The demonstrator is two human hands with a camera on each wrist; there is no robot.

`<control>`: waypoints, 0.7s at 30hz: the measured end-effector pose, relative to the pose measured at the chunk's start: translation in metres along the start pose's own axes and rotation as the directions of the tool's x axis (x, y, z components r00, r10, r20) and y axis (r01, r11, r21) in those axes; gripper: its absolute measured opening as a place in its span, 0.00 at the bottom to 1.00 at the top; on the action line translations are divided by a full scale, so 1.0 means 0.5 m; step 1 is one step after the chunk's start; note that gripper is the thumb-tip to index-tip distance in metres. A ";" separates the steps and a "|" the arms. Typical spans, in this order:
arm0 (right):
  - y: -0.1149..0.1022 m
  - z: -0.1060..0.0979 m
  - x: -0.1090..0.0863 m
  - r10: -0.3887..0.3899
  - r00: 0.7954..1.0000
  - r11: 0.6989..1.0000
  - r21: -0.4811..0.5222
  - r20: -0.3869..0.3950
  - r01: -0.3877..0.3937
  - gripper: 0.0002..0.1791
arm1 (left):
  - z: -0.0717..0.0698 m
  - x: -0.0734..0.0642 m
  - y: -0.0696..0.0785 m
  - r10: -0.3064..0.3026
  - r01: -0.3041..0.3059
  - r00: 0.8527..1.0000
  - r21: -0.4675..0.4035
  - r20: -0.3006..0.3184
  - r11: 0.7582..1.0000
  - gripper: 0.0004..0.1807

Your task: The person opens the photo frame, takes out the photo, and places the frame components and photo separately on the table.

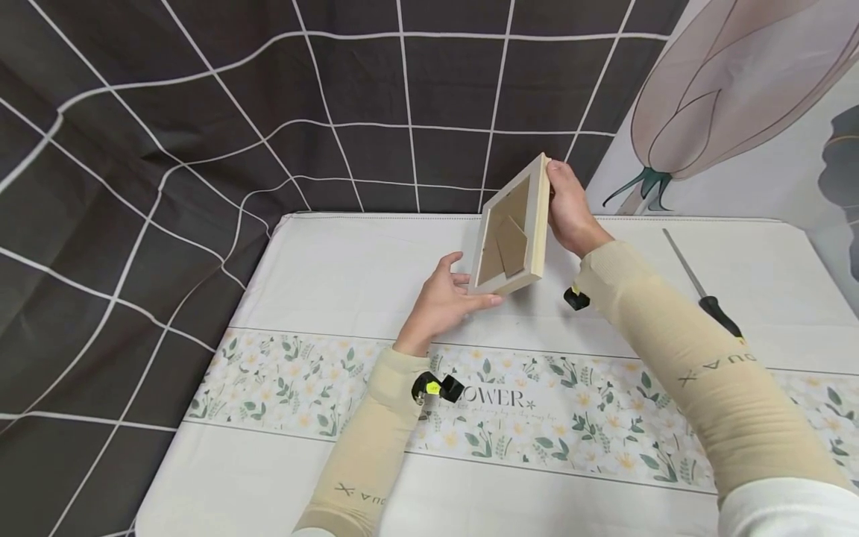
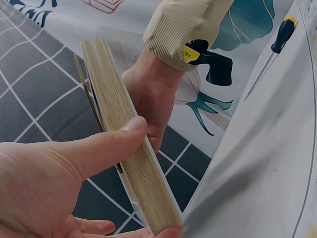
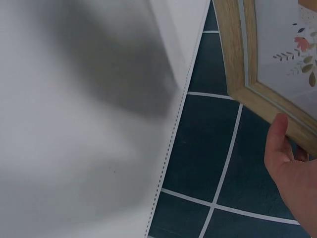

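A wooden picture frame [image 1: 539,224] is held up tilted over the far part of the table, its brown back and fold-out stand [image 1: 511,250] facing the head camera. My left hand [image 1: 439,302] grips its lower left corner, thumb along the wooden edge. At the upper right side, my right hand [image 1: 570,205] holds the frame, fingers partly hidden behind it. In the right wrist view, the frame's front shows a floral print [image 3: 302,54], with my right thumb on the wooden rim.
To the right, a screwdriver [image 1: 718,317] with a black handle lies on the table. The white cloth [image 1: 335,268] has a flower-patterned band. Behind and left hangs a dark curtain [image 1: 450,97] with white grid lines; a flower-printed one [image 1: 705,97] hangs at right.
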State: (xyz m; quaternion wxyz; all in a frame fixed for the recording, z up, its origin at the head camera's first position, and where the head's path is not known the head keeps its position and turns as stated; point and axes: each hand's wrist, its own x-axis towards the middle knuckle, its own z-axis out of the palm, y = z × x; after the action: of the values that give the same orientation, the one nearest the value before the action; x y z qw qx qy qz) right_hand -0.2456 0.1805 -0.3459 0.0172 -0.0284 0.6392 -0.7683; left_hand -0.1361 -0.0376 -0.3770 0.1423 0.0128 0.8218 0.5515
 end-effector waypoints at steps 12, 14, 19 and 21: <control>0.006 -0.016 -0.003 -0.025 0.996 0.988 -0.153 -0.081 0.012 0.14 | -0.001 0.003 -0.001 -0.016 0.017 0.999 0.050 -0.030 0.999 0.58; 0.009 -0.018 -0.002 -0.047 0.994 0.987 -0.156 -0.100 0.031 0.12 | -0.001 0.004 -0.001 -0.018 0.021 0.999 0.071 -0.048 0.997 0.58; 0.014 -0.024 0.000 -0.083 0.987 0.979 -0.195 -0.140 0.055 0.10 | -0.001 0.003 0.001 -0.022 0.030 0.997 0.106 -0.072 0.994 0.58; 0.013 -0.025 -0.001 -0.085 0.983 0.974 -0.222 -0.163 0.047 0.12 | -0.001 0.004 0.002 -0.024 0.034 0.996 0.123 -0.081 0.992 0.58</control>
State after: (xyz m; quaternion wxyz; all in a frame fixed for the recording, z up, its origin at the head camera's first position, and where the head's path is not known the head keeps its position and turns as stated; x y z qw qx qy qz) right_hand -0.2458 0.1916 -0.3547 -0.0668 0.0148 0.7170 -0.6937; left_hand -0.1380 -0.0371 -0.3763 0.1164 -0.0121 0.8596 0.4974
